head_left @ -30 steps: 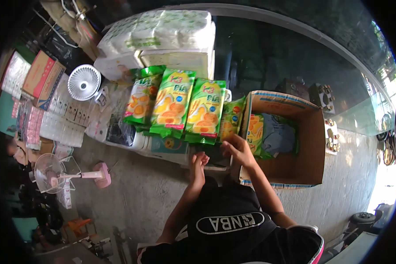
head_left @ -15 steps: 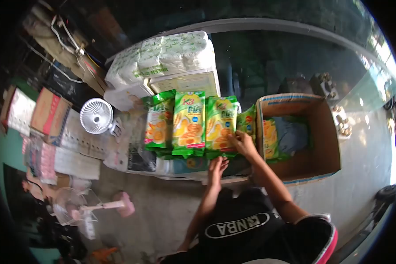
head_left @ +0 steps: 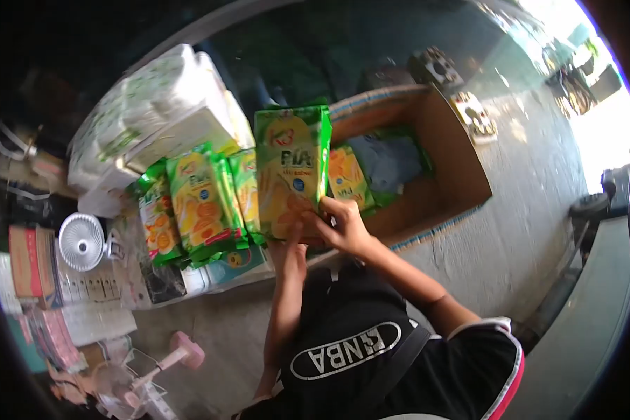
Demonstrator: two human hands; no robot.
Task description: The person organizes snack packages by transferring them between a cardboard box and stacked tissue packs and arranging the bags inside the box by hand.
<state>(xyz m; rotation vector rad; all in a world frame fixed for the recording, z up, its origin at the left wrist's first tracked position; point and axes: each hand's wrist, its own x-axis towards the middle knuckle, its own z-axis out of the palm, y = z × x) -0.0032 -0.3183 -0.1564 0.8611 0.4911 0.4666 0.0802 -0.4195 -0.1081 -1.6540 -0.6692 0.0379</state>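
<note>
A green and yellow K3 PIA cake packet (head_left: 292,154) is raised upright before me, between my two hands. My right hand (head_left: 346,222) grips its lower right corner with bent fingers. At the bottom edge, my left hand (head_left: 289,257) holds it from below, its fingers partly hidden behind the packet. To the left stand more packets of the same kind: one in front (head_left: 197,199), one at the far left (head_left: 158,222) and one partly covered (head_left: 244,183). Right of the held packet is an open cardboard box (head_left: 449,150) with another packet (head_left: 348,175) and a blue-grey item (head_left: 388,162) inside.
Behind the packets lies a plastic-wrapped bundle of white rolls (head_left: 136,105). At left are a small white fan (head_left: 82,241), a red-brown carton (head_left: 31,262) and a pink-and-white fan (head_left: 182,351). A grey-green surface (head_left: 584,315) runs along the right.
The rightmost standing packet has been lifted toward me, with both hands now on it. My view has turned to the right, so the box sits nearer the middle.
</note>
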